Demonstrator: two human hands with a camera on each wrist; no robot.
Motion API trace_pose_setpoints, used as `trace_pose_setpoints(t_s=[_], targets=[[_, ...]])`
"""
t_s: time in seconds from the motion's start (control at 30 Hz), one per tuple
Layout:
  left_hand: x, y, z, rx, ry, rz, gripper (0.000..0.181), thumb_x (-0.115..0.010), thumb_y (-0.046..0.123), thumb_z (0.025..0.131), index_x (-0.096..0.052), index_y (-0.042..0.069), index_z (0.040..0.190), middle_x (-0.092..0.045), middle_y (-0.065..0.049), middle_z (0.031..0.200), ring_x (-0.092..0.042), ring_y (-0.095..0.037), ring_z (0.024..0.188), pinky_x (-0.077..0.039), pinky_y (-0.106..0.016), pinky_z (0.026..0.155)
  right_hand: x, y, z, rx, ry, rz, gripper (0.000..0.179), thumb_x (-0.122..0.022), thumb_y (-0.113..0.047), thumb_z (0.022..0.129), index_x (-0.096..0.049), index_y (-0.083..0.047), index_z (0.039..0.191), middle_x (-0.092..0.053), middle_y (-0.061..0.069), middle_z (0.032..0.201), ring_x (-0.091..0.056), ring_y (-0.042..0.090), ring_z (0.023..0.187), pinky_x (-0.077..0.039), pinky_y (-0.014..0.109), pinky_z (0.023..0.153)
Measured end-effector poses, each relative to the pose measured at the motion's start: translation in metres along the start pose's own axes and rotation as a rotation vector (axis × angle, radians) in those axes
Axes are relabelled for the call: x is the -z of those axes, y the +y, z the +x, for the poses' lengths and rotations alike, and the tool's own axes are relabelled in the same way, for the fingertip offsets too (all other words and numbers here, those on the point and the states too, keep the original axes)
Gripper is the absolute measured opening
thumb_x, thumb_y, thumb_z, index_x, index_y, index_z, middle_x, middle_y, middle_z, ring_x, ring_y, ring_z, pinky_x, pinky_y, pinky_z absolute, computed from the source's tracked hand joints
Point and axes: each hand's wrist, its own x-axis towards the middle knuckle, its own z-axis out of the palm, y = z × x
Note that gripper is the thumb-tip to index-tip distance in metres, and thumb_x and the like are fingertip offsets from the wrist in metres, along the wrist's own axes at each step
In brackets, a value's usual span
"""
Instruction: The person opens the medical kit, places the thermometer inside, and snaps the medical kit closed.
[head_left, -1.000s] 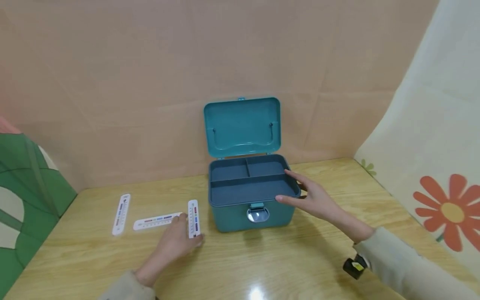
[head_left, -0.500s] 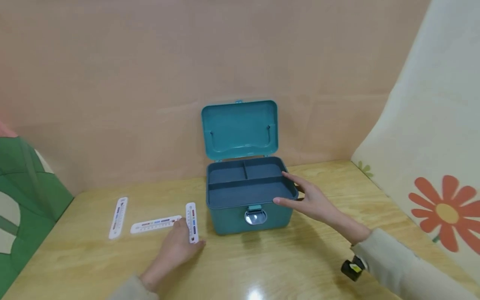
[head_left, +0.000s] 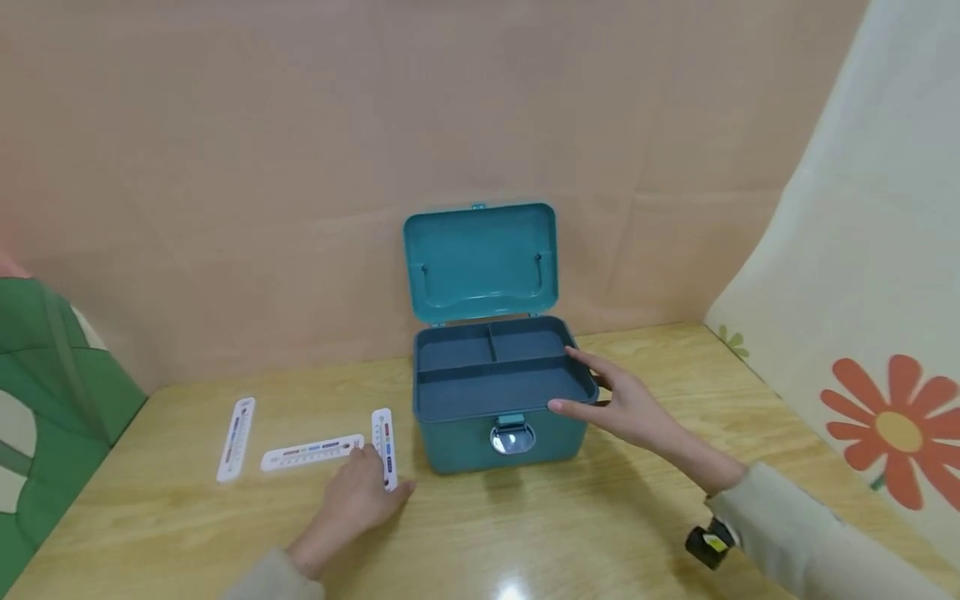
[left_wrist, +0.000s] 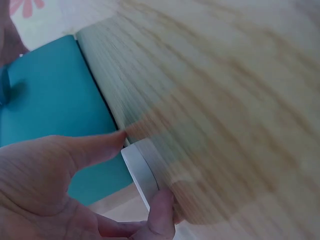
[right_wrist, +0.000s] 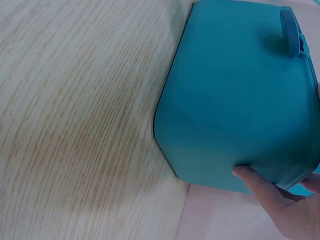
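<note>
A flat white thermometer strip [head_left: 384,446], with a scale and coloured labels, lies left of a teal storage box [head_left: 457,450]. My left hand [head_left: 358,490] is at its near end, fingers along the left side and thumb spread to the right, apart from it. In the left wrist view, a fingertip touches the strip's white edge [left_wrist: 140,172]. The box's lid [head_left: 480,262] is up, showing a dark divided tray [head_left: 502,387]. My right hand [head_left: 630,404] holds the box's front right corner, with the thumb on the front wall and other fingers at the side rim.
Two more thermometer strips lie farther left: one sideways [head_left: 312,452] beside my left hand, another lengthwise [head_left: 236,439]. A clear latch [head_left: 512,437] hangs on the box's front. Behind the wooden table [head_left: 480,533] hangs a plain cloth [head_left: 300,208]; a flowered cloth [head_left: 832,275] hangs at the right.
My left thumb has moved slightly away from the nearest strip, and that strip's near end shows more fully. The view shifts a little; my right hand stays on the box corner.
</note>
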Motion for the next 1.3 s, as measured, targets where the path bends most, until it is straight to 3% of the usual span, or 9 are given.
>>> trace_pose_setpoints(t_s=[0.13,0.33,0.57,0.7,0.87,1.0,1.13,1.3], targets=[[0.0,-0.001,-0.002,0.026,-0.015,-0.02,0.07,-0.075,0.033,0.079,-0.046,-0.021,0.114,-0.048,-0.014,0.08,-0.048,-0.024,0.068,-0.043,-0.036,0.053,-0.001,0.001,0.0,0.003,-0.007,0.003,0.083,-0.072,-0.042,0.083,-0.032,-0.013,0.15,-0.029,0.02,0.154,-0.036,0.052,0.131,-0.054,0.048,0.088],[0.002,-0.001,0.0,0.045,-0.031,-0.038,0.064,-0.072,0.025,0.081,-0.045,-0.022,0.115,-0.05,-0.017,0.081,-0.05,-0.026,0.068,-0.047,-0.039,0.055,0.0,0.0,-0.001,-0.011,-0.006,0.005,0.083,-0.072,-0.042,0.084,-0.031,-0.013,0.15,-0.027,0.021,0.154,-0.034,0.053,0.132,-0.053,0.05,0.09],[0.006,0.001,0.003,0.015,0.004,-0.081,0.037,-0.07,0.015,0.075,-0.052,-0.011,0.094,-0.048,-0.013,0.079,-0.048,-0.024,0.063,-0.042,-0.034,0.05,0.009,0.0,-0.004,-0.02,-0.005,-0.011,0.083,-0.07,-0.042,0.085,-0.029,-0.015,0.151,-0.025,0.02,0.155,-0.033,0.053,0.132,-0.051,0.052,0.091],[0.01,0.002,0.004,-0.001,0.025,-0.053,0.037,-0.07,0.017,0.076,-0.055,-0.013,0.092,-0.057,-0.03,0.095,-0.057,-0.032,0.073,-0.051,-0.044,0.062,0.011,0.0,-0.002,-0.006,0.005,-0.022,0.082,-0.07,-0.042,0.085,-0.029,-0.015,0.151,-0.026,0.02,0.155,-0.034,0.053,0.132,-0.052,0.052,0.09],[0.015,0.002,0.003,0.02,0.032,-0.035,0.048,-0.071,0.021,0.079,-0.057,-0.019,0.101,-0.051,-0.041,0.116,-0.061,-0.039,0.082,-0.053,-0.052,0.074,0.009,0.0,-0.001,0.0,0.0,-0.016,0.082,-0.071,-0.043,0.085,-0.03,-0.015,0.151,-0.027,0.02,0.155,-0.035,0.052,0.131,-0.053,0.05,0.09],[0.016,0.0,0.003,0.008,0.044,-0.047,0.05,-0.071,0.02,0.078,-0.056,-0.019,0.105,-0.053,-0.034,0.107,-0.058,-0.034,0.076,-0.053,-0.048,0.07,0.009,0.001,-0.001,-0.005,0.0,-0.017,0.083,-0.071,-0.042,0.085,-0.029,-0.015,0.151,-0.026,0.021,0.155,-0.035,0.052,0.132,-0.052,0.05,0.09],[0.016,-0.002,0.004,-0.031,0.092,-0.085,0.04,-0.07,0.017,0.077,-0.057,-0.015,0.097,-0.05,-0.02,0.089,-0.051,-0.026,0.068,-0.048,-0.041,0.059,0.01,0.0,-0.001,-0.001,0.008,-0.015,0.082,-0.07,-0.042,0.085,-0.029,-0.016,0.151,-0.026,0.021,0.155,-0.034,0.052,0.132,-0.052,0.051,0.09],[0.016,-0.002,0.007,-0.036,0.147,-0.143,0.032,-0.067,0.015,0.079,-0.059,-0.011,0.096,-0.052,-0.013,0.08,-0.049,-0.022,0.067,-0.042,-0.033,0.055,0.011,0.001,-0.001,0.013,0.003,-0.025,0.084,-0.07,-0.042,0.085,-0.028,-0.014,0.152,-0.026,0.023,0.154,-0.035,0.052,0.131,-0.053,0.05,0.088]])
